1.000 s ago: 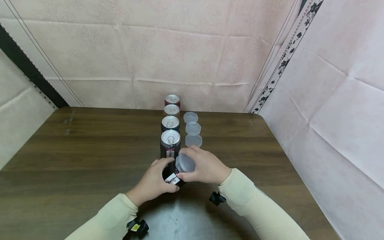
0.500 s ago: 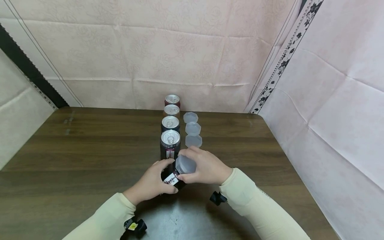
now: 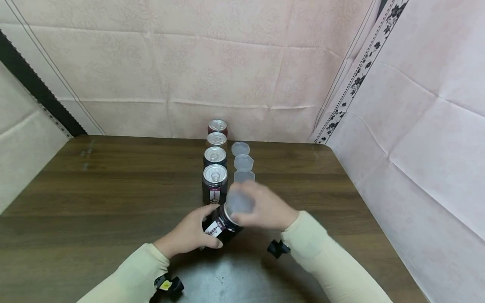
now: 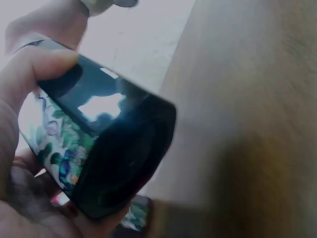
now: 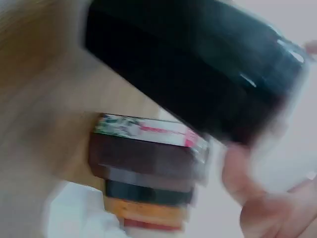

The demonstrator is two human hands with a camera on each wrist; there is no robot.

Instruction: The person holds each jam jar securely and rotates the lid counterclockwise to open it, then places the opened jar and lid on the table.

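My left hand (image 3: 189,231) grips a black can (image 3: 219,227) with a white label, tilted with its top to the right. In the left wrist view the can's dark base (image 4: 131,153) faces the camera. Between the fingers and thumb of my right hand (image 3: 267,208) is a translucent plastic lid (image 3: 240,201), blurred, at the can's top. Part of the can's silver rim shows beside the lid; whether they still touch is unclear. Just beyond the hands stands another black can (image 3: 214,185), upright.
Behind it, a dark can (image 3: 215,155), an orange-brown can (image 3: 217,139) and a dark red can (image 3: 217,126) continue the row. Three translucent lids (image 3: 243,162) lie to their right, the nearest partly covered by my right hand. Patterned cloth (image 3: 242,75) hangs behind the wooden table (image 3: 113,202).
My right hand has shifted slightly right with the lid, exposing some of the can's rim. The can has tilted further, and my left hand has moved a little left and down.
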